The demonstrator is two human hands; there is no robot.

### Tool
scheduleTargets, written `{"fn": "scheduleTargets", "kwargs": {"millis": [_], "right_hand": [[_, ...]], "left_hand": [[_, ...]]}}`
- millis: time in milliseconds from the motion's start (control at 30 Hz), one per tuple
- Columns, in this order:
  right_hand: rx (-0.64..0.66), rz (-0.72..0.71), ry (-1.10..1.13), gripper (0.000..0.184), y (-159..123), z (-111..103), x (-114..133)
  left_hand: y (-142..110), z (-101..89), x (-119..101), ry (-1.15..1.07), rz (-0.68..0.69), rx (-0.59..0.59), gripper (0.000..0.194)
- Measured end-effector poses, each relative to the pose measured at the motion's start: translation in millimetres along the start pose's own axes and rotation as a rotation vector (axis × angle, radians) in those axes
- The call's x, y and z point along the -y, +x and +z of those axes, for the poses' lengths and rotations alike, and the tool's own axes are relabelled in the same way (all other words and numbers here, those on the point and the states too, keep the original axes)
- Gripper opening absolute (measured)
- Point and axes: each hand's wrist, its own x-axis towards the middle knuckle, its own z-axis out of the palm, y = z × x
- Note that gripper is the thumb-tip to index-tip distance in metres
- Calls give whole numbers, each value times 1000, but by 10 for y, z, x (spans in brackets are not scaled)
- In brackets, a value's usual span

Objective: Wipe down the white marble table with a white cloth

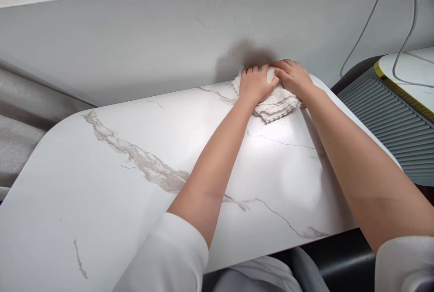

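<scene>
A folded white cloth (280,106) with wavy edges lies in several layers near the far edge of a white marble-patterned table (162,129). My left hand (256,85) presses down on the cloth's left part, its fingers bent over the far side. On the right part of the cloth, my right hand (294,78) grips it from above, with the thumb pointing toward my left hand. The two hands are close together. Part of the cloth is hidden beneath them.
A pale wall (135,52) rises right behind the table. To the right stands a grey ribbed cabinet (386,115) with a gold-trimmed white top, and a white cable (412,25) hangs over it. A curtain (20,124) hangs at the left.
</scene>
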Motion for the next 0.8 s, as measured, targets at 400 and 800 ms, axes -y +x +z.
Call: {"fn": "scheduleTargets", "kwargs": {"millis": [400,800], "right_hand": [[-77,95,-108,45,-132,-213,-529],[22,176,-74,51,-961,-446,-562]], "left_hand": [[99,268,-558,-148,25,20,44],[-522,231,-997,-40,120,-4,48]]}}
